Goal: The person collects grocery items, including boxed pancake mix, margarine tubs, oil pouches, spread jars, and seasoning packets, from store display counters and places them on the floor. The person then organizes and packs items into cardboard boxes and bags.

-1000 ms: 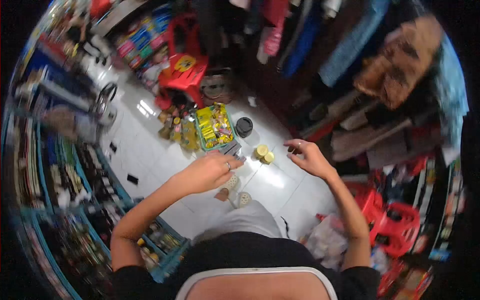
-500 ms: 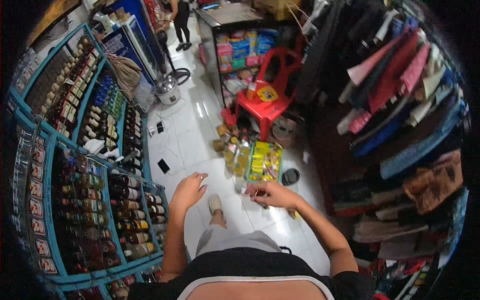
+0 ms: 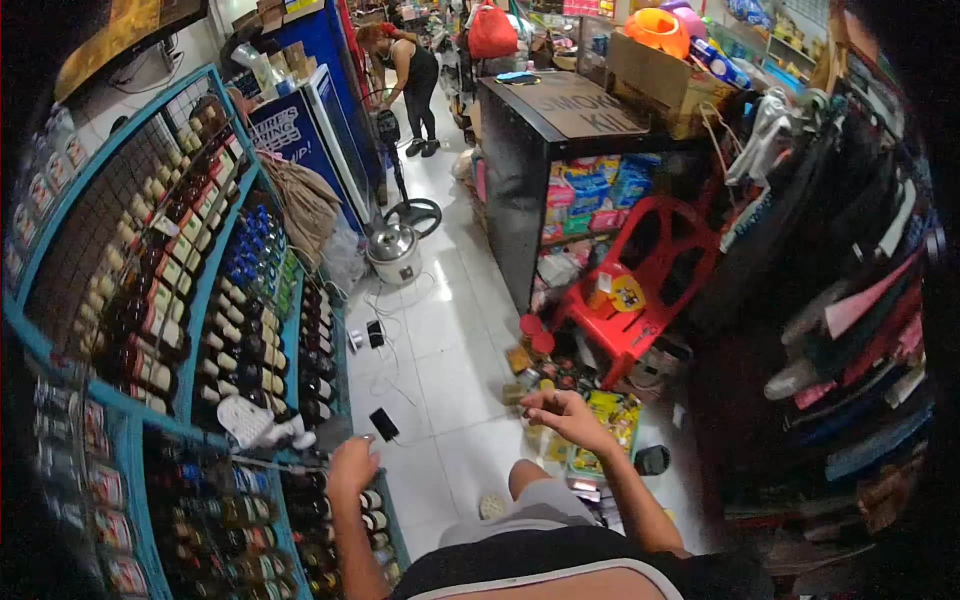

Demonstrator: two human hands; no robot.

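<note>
My left hand (image 3: 354, 464) is raised at the lower left, beside the teal bottle shelf (image 3: 190, 345). Its fingers are loosely bent and apart, with nothing seen in them. My right hand (image 3: 568, 418) hovers over the left edge of a green-rimmed tray of yellow packets (image 3: 612, 415), fingers apart and slightly curled, holding nothing visible. Jars and bottles (image 3: 530, 375) stand on the floor just beyond my right hand. A black phone (image 3: 383, 425) lies on the white tiles near my left hand. Right of the tray stands a dark round container (image 3: 652, 460).
A red plastic chair (image 3: 640, 290) stands ahead on the right, before a black counter (image 3: 515, 190). A rice cooker (image 3: 394, 252) and loose cables are on the floor. Clothes (image 3: 870, 330) hang at the right. Another person (image 3: 412, 85) bends over farther down the aisle.
The view has swung up and left along the aisle. My feet have stepped forward over the tiles, and my right hand now hovers near the jars and tray.
</note>
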